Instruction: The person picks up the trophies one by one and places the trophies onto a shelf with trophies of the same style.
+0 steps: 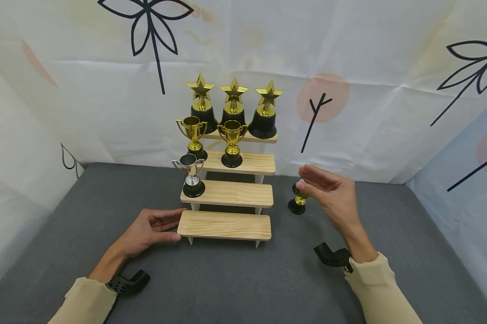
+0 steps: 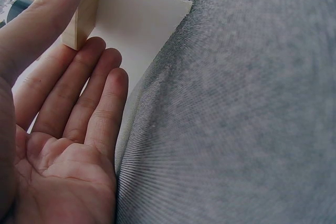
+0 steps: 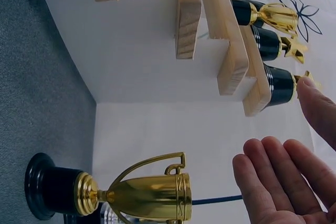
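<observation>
A stepped wooden display stand [image 1: 225,225] with several tiers is on the table. My left hand [image 1: 146,231] is at the left end of its lowest board; in the left wrist view its extended fingers [image 2: 100,103] meet the board's edge, holding nothing. To the stand's right, a gold trophy cup [image 3: 152,198] with a black base stands upright on the table. My right hand [image 1: 332,198] is beside and above this cup, partly covering it in the head view. From the right wrist, a gap shows between its fingers [image 3: 257,174] and the cup's rim.
Three gold star trophies [image 1: 263,123] line the top board. Two gold cups [image 1: 232,155] are one tier down, and a silver cup [image 1: 193,180] below them at left. Something silver [image 3: 109,214] shows partly behind the table cup. A patterned cloth [image 1: 368,148] hangs behind.
</observation>
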`<state>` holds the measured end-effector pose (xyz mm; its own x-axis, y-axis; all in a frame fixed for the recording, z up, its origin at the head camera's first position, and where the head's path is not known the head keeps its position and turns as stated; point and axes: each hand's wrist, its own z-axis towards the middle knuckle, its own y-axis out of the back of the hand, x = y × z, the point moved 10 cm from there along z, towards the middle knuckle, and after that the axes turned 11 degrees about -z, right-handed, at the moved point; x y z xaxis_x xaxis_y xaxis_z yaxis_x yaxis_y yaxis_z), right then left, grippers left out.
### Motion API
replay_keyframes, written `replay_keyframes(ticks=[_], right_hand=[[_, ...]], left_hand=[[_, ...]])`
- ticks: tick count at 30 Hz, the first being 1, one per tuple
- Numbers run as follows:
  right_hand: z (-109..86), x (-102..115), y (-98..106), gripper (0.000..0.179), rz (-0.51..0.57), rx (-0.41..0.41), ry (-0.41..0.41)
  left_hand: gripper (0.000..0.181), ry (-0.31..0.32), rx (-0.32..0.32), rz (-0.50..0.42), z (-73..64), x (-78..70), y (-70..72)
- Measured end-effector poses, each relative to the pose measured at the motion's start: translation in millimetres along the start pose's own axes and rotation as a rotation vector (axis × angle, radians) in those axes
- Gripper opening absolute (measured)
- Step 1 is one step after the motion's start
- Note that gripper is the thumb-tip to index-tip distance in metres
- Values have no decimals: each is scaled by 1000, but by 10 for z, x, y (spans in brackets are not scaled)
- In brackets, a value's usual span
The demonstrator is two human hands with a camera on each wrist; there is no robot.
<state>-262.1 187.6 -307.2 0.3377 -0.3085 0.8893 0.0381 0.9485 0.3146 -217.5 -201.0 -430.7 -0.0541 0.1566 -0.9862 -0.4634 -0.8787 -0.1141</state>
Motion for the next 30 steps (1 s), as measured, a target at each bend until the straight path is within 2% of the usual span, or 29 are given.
replay_keyframes(ticks=[9, 18, 24, 30], right_hand=[[-26, -66, 145, 51, 51, -56, -29], [-16, -108, 318, 46, 147, -93, -15], [11, -190, 416, 47, 161, -77, -13], [27, -333, 442, 50, 128, -36, -39]], left_hand=[[68, -3, 2, -5, 17, 4, -10], [67, -11, 7, -5, 17, -11, -14], [67, -2, 1, 5, 6, -22, -13], [67, 4, 0, 8, 7, -24, -16]])
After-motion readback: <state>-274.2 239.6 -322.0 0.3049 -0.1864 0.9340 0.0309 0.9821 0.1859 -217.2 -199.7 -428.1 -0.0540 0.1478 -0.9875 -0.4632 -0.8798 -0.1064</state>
